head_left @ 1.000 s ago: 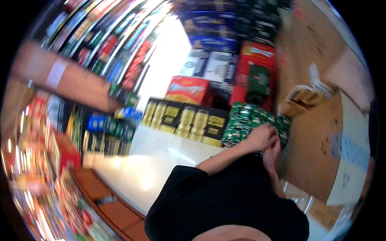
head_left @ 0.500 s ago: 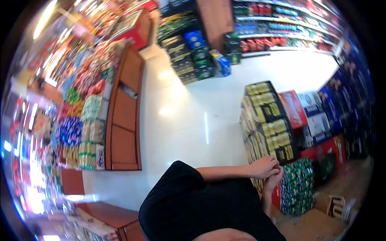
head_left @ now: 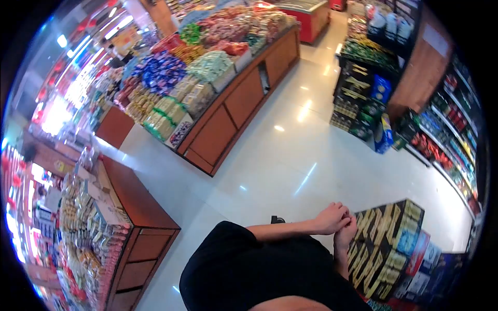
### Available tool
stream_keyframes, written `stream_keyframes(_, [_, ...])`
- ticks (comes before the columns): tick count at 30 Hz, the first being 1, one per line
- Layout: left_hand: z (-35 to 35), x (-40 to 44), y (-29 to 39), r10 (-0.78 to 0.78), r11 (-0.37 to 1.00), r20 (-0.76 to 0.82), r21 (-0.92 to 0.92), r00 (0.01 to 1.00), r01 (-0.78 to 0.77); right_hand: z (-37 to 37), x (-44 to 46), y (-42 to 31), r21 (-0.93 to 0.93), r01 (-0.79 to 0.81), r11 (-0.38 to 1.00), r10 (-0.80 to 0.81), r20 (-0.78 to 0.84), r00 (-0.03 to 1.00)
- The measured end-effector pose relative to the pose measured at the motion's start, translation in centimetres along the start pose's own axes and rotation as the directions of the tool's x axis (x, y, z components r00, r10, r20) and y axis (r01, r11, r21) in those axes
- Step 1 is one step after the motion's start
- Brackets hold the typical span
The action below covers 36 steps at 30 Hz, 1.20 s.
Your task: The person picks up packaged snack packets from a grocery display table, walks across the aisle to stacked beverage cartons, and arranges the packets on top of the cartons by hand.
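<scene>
The stack of black-and-gold cartons stands at the lower right, nearest to the person's hands. The right hand appears just beside its near edge; whether they touch cannot be told. The left hand meets the right in front of the black shirt, both with fingers curled in and closed against each other. Whether something small sits between them cannot be told.

Beyond the stack, at its right, are a red carton and white-and-blue cartons, with dark blue packs at the dim edge of the view. Across the shiny pale floor, a wood-panelled counter bears heaps of small wrapped goods. A second wooden counter, at the lower left, holds more packets. Toward the upper right, a blue-and-yellow box leans beside dark cartons, near shelves of drinks.
</scene>
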State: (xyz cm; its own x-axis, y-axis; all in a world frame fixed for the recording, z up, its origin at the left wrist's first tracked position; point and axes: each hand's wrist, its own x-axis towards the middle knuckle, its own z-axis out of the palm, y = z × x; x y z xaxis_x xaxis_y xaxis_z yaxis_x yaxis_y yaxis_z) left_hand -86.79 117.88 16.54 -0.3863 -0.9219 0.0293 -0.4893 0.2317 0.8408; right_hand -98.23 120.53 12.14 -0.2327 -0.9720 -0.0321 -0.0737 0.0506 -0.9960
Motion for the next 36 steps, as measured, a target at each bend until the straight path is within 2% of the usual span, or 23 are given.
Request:
stream_keyframes(6, [-6.9, 2.7, -4.8, -0.129, 0.992, -0.133, -0.005, 0.983, 0.13, 8.3, 5.9, 1.1, 0.226, -0.053, 0.973, 0.009, 0.19, 0.982])
stream_keyframes(10, [-10.0, 5.7, -9.0, -0.21, 0.978, -0.229, -0.039, 0.951, 0.206, 12.9, 11.5, 2.6, 0.237, -0.203, 0.95, 0.12, 0.321, 0.939])
stream_keyframes(11, [-10.9, 7.0, -10.3, -0.251, 0.967, -0.251, -0.029, 0.935, 0.251, 14.7, 13.0, 1.2, 0.195, -0.198, 0.961, 0.119, 0.355, 0.927])
stream_keyframes(14, [-14.5, 11.1, -14.4, -0.297, 0.948, -0.328, 0.012, 0.897, 0.319, 19.1, 19.4, 3.8, 0.105, -0.134, 0.985, 0.069, 0.474, 0.878])
stream_keyframes(15, [-17.0, 12.6, -14.6, -0.362, 0.926, -0.287, 0.002, 0.887, 0.379, 20.9, 21.4, 2.2, 0.071, -0.153, 0.986, 0.096, 0.51, 0.855])
stream_keyframes(18, [-23.8, 16.9, -14.7, -0.332, 0.938, -0.355, -0.031, 0.874, 0.344, 26.0, 27.0, -3.2, 0.167, -0.149, 0.975, 0.024, 0.581, 0.814])
stream_keyframes(19, [-25.5, 18.4, -15.2, -0.309, 0.946, -0.38, -0.024, 0.872, 0.325, 27.4, 29.3, -3.5, 0.119, -0.036, 0.992, -0.041, 0.584, 0.811])
stream_keyframes(22, [-29.8, 22.6, -16.8, -0.285, 0.947, -0.428, 0.014, 0.858, 0.322, 31.6, 35.3, -4.1, 0.158, -0.058, 0.986, -0.055, 0.627, 0.777])
stream_keyframes(23, [-31.0, 23.7, -16.8, -0.315, 0.939, -0.453, -0.02, 0.834, 0.344, 32.5, 36.5, -4.9, 0.251, -0.201, 0.947, -0.017, 0.665, 0.747])
stream_keyframes(27, [-34.0, 27.2, -18.5, -0.286, 0.953, -0.581, -0.09, 0.762, 0.289, 36.2, 40.3, -7.0, 0.246, -0.172, 0.954, -0.038, 0.668, 0.743])
stream_keyframes(30, [-35.0, 29.8, -21.8, -0.329, 0.935, -0.603, -0.1, 0.727, 0.34, 39.0, 43.2, -5.2, 0.229, -0.174, 0.958, -0.026, 0.671, 0.741])
stream_keyframes(31, [-35.5, 30.9, -23.2, -0.37, 0.925, -0.586, -0.162, 0.721, 0.344, 39.9, 44.2, -5.3, 0.195, -0.198, 0.961, 0.018, 0.668, 0.744])
stream_keyframes(36, [-40.2, 36.5, -29.7, -0.37, 0.927, -0.468, -0.24, 0.802, 0.287, 45.1, 50.8, -5.0, 0.1, -0.12, 0.988, 0.023, 0.665, 0.746])
